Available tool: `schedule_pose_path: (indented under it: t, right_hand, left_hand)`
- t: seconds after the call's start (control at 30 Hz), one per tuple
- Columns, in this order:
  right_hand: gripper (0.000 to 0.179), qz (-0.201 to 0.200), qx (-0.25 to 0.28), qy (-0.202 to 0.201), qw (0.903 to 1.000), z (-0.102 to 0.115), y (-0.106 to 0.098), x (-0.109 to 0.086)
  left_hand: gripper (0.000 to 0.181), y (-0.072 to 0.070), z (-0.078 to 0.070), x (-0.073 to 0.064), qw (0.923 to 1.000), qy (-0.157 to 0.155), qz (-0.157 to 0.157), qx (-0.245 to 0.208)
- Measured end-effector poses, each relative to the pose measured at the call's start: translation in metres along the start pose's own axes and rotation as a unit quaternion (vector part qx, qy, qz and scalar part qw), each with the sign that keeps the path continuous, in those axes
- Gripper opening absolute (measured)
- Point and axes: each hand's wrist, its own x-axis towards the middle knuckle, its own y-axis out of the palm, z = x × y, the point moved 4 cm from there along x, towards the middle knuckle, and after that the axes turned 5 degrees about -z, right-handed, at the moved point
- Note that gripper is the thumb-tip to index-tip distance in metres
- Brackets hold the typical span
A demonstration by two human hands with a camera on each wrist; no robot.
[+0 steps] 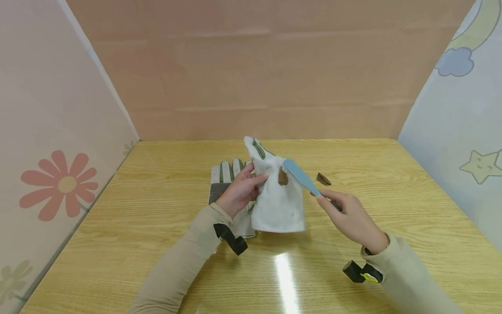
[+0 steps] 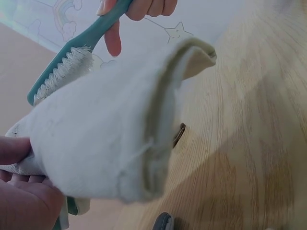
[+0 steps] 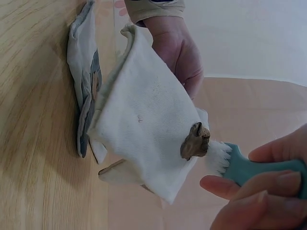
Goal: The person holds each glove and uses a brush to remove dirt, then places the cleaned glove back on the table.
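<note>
Above the middle of the tabletop [image 1: 164,192], a white work glove [image 1: 278,209] is raised in the left hand [image 1: 242,192], whose grip pinches its left edge, thumb on the near face. The right hand [image 1: 351,220] has its grip closed round the handle of a blue scrub brush [image 1: 301,175].

What matters most is how the brush head sits to the brown lump [image 1: 283,177] on the glove: the white bristles [image 3: 219,155] are right at the lump's edge, though whether they press on it I cannot tell. From the right grip, the lump lies leftward and farther from the person; the left thumb is nearer to it.

The brush's long axis slants, head up and to the left, handle down to the right. The glove's runs steeply, green-trimmed finger end pointing away and slightly left, cuff hanging toward the person. Beneath the left hand, a second glove [image 1: 242,224] lies with its fingers pointing away; a brown scrap [image 1: 323,179] rests beyond the right hand.
</note>
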Motion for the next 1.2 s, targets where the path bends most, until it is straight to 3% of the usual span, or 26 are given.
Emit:
schedule_pose_path:
  t: [0.53,0.83,1.03,1.2]
  right_hand:
    - [0.038,0.031,0.018,0.01,0.9993,-0.005,0.005,-0.007]
    - [0.033,-0.054,-0.01,-0.017,0.9984,0.003,-0.012,0.0]
    - [0.036,-0.028,0.024,-0.007,0.9993,0.002,-0.005,0.005]
    - [0.036,-0.009,0.03,-0.004,0.9995,0.0,0.0,0.003]
  left_hand:
    - [0.045,-0.002,0.001,0.001,0.999,0.007,-0.04,-0.017]
    - [0.045,0.001,0.001,0.0,0.9998,-0.003,-0.01,-0.017]
    - [0.046,0.006,0.0,-0.002,0.9998,0.004,0.012,-0.013]
    - [0.046,0.004,0.001,-0.002,0.9997,0.009,-0.002,-0.024]
